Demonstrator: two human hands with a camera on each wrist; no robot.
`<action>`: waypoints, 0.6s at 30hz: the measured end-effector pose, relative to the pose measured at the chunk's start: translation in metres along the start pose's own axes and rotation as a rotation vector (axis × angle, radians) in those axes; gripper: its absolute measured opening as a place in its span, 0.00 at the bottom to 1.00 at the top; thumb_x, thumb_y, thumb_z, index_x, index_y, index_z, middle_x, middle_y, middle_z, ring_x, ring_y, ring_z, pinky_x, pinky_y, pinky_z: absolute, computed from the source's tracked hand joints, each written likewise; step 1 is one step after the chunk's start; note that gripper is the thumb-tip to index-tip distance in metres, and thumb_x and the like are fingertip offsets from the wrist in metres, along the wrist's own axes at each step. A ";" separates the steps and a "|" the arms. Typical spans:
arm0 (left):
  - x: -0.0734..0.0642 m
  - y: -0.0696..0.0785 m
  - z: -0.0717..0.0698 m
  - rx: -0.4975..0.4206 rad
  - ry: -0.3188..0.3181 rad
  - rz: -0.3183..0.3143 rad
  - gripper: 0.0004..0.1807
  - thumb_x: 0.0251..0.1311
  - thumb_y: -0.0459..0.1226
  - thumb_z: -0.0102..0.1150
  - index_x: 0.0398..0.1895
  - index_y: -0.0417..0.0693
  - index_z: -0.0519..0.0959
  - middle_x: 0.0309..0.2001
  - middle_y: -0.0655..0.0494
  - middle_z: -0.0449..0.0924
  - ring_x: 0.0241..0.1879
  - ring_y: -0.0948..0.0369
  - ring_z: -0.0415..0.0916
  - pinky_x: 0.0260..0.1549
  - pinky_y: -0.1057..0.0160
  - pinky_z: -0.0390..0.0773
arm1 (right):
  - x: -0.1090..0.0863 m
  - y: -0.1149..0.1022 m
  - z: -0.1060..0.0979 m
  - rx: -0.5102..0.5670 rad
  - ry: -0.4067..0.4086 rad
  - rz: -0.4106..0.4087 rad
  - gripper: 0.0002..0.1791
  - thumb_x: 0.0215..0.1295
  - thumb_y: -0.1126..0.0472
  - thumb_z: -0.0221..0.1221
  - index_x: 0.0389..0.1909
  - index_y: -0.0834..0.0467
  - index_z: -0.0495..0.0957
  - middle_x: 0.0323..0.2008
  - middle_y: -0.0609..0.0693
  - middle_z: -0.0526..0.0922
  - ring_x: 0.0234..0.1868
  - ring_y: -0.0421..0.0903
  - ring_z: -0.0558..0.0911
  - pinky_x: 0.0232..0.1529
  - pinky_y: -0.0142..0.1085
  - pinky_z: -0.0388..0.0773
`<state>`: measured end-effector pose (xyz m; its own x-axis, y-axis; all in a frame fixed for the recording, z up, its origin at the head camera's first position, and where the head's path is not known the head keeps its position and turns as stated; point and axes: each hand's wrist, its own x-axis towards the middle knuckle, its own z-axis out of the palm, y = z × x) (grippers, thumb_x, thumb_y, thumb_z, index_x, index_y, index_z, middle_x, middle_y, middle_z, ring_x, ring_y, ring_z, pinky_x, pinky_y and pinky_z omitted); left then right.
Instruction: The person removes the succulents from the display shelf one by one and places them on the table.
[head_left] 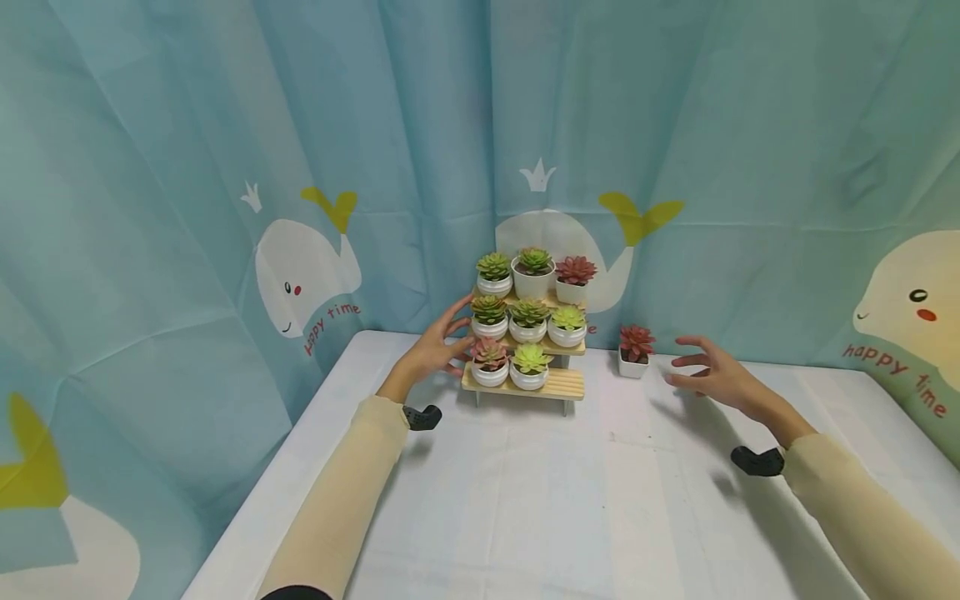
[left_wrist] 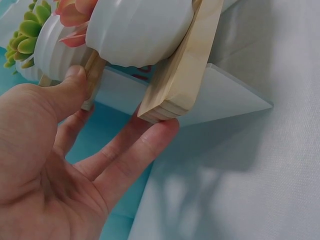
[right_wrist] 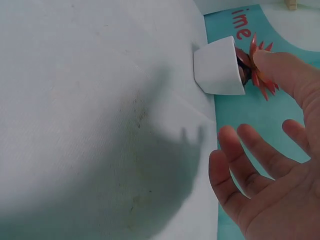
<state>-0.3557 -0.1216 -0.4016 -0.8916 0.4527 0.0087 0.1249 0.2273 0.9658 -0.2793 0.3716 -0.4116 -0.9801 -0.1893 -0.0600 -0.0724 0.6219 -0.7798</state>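
A three-tier wooden plant stand [head_left: 566, 384] carries several potted succulents. My left hand [head_left: 432, 350] is at the stand's left end. In the left wrist view, its thumb and a finger hold the end of the middle shelf [left_wrist: 94, 74], while other fingertips touch the end of the lowest shelf [left_wrist: 172, 97]. A red succulent in a square white pot [head_left: 634, 353] stands upright on the table, right of the stand. To its right my right hand [head_left: 712, 373] hovers with fingers spread and slightly bent, holding nothing. From the right wrist, the thumb overlaps the red leaves [right_wrist: 262, 82]; contact is not apparent.
A white cloth covers the table [head_left: 555, 492]. Behind and to the left hangs a blue curtain [head_left: 420, 167] with whale prints, close to the table's back edge. On the lowest tier, a pink succulent [head_left: 490, 361] and a light green one [head_left: 530, 367] sit toward the left.
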 end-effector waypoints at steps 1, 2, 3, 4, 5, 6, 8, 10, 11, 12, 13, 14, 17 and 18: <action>0.000 0.000 0.000 0.000 0.000 0.000 0.42 0.77 0.36 0.54 0.82 0.81 0.47 0.81 0.46 0.49 0.46 0.41 0.84 0.41 0.33 0.82 | -0.002 0.000 -0.001 -0.003 -0.001 -0.006 0.50 0.70 0.48 0.67 0.80 0.63 0.47 0.68 0.72 0.70 0.60 0.64 0.77 0.48 0.46 0.83; 0.000 0.000 0.000 0.000 0.001 0.000 0.42 0.77 0.36 0.54 0.82 0.81 0.47 0.81 0.47 0.50 0.45 0.41 0.84 0.41 0.32 0.82 | -0.004 -0.001 -0.001 -0.007 0.002 -0.011 0.50 0.70 0.49 0.67 0.80 0.63 0.48 0.68 0.72 0.70 0.60 0.63 0.78 0.47 0.45 0.83; 0.000 0.000 0.001 -0.001 0.002 0.000 0.42 0.77 0.36 0.54 0.82 0.81 0.47 0.81 0.47 0.50 0.45 0.42 0.84 0.41 0.32 0.82 | -0.006 -0.002 -0.002 -0.009 0.004 -0.016 0.50 0.70 0.49 0.67 0.80 0.63 0.48 0.68 0.72 0.70 0.59 0.62 0.78 0.47 0.44 0.83; 0.000 0.000 0.001 -0.002 0.002 0.000 0.42 0.77 0.36 0.54 0.82 0.81 0.47 0.81 0.47 0.51 0.45 0.42 0.85 0.41 0.32 0.82 | -0.007 -0.003 -0.002 -0.012 0.008 -0.021 0.49 0.70 0.49 0.67 0.80 0.63 0.49 0.67 0.72 0.71 0.59 0.60 0.79 0.46 0.43 0.83; 0.000 0.000 0.001 -0.002 0.001 0.001 0.42 0.77 0.36 0.55 0.82 0.81 0.47 0.81 0.47 0.51 0.45 0.42 0.85 0.40 0.32 0.82 | -0.009 -0.004 -0.003 -0.014 0.011 -0.028 0.49 0.70 0.49 0.67 0.79 0.63 0.49 0.67 0.72 0.71 0.58 0.58 0.80 0.45 0.43 0.83; 0.000 0.000 0.001 -0.002 0.001 0.002 0.42 0.77 0.36 0.55 0.82 0.81 0.47 0.81 0.47 0.51 0.45 0.42 0.85 0.40 0.32 0.82 | -0.011 -0.005 -0.003 -0.015 0.015 -0.035 0.48 0.70 0.50 0.67 0.79 0.63 0.50 0.67 0.71 0.71 0.57 0.55 0.81 0.44 0.42 0.83; 0.000 0.000 0.000 -0.005 -0.001 0.004 0.42 0.77 0.36 0.55 0.82 0.81 0.47 0.81 0.47 0.50 0.45 0.41 0.84 0.40 0.33 0.83 | -0.014 -0.007 -0.003 -0.013 0.022 -0.049 0.47 0.70 0.51 0.67 0.79 0.63 0.51 0.66 0.71 0.72 0.54 0.49 0.82 0.43 0.41 0.83; 0.000 0.000 0.000 -0.006 -0.003 0.008 0.42 0.77 0.37 0.55 0.82 0.80 0.47 0.81 0.47 0.50 0.45 0.40 0.84 0.39 0.35 0.84 | -0.017 -0.009 -0.003 -0.012 0.026 -0.064 0.47 0.70 0.51 0.67 0.79 0.63 0.51 0.66 0.71 0.73 0.52 0.45 0.83 0.42 0.40 0.83; 0.000 0.000 0.000 -0.005 -0.002 0.010 0.42 0.76 0.37 0.56 0.82 0.80 0.47 0.81 0.46 0.50 0.45 0.40 0.84 0.38 0.36 0.84 | -0.019 -0.010 -0.003 -0.010 0.027 -0.071 0.46 0.70 0.52 0.67 0.78 0.63 0.51 0.66 0.71 0.73 0.51 0.44 0.83 0.42 0.40 0.83; 0.000 -0.001 -0.001 -0.005 -0.001 0.012 0.42 0.76 0.37 0.56 0.82 0.80 0.47 0.81 0.46 0.50 0.45 0.40 0.84 0.38 0.36 0.84 | -0.020 -0.011 -0.002 -0.009 0.028 -0.077 0.46 0.70 0.52 0.67 0.78 0.63 0.52 0.66 0.71 0.73 0.51 0.45 0.83 0.42 0.40 0.83; 0.000 -0.001 -0.001 -0.003 0.000 0.016 0.42 0.76 0.37 0.56 0.82 0.79 0.47 0.81 0.46 0.49 0.45 0.39 0.84 0.37 0.37 0.85 | -0.021 -0.011 -0.002 -0.010 0.029 -0.082 0.46 0.70 0.52 0.67 0.78 0.62 0.52 0.66 0.71 0.73 0.52 0.47 0.83 0.41 0.40 0.83; 0.001 -0.001 -0.001 0.001 0.001 0.018 0.43 0.76 0.37 0.56 0.83 0.79 0.47 0.81 0.45 0.49 0.45 0.39 0.84 0.37 0.37 0.85 | -0.023 -0.012 -0.001 -0.012 0.030 -0.086 0.46 0.71 0.52 0.67 0.78 0.62 0.52 0.66 0.71 0.73 0.53 0.50 0.83 0.41 0.40 0.83; 0.000 -0.001 0.000 0.009 0.003 0.022 0.42 0.76 0.37 0.56 0.83 0.78 0.47 0.81 0.45 0.50 0.46 0.39 0.84 0.37 0.35 0.84 | -0.025 -0.014 0.001 -0.016 0.032 -0.096 0.45 0.70 0.52 0.67 0.78 0.62 0.53 0.65 0.71 0.74 0.54 0.57 0.83 0.41 0.39 0.83; 0.000 -0.001 0.000 0.010 0.002 0.022 0.43 0.76 0.37 0.55 0.83 0.78 0.47 0.81 0.45 0.50 0.46 0.38 0.84 0.38 0.35 0.84 | -0.026 -0.014 0.002 -0.017 0.031 -0.099 0.45 0.70 0.53 0.67 0.78 0.61 0.53 0.65 0.71 0.74 0.54 0.58 0.83 0.40 0.39 0.83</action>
<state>-0.3560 -0.1217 -0.4027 -0.8897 0.4555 0.0302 0.1485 0.2262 0.9627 -0.2523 0.3662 -0.4002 -0.9733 -0.2267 0.0361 -0.1716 0.6141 -0.7704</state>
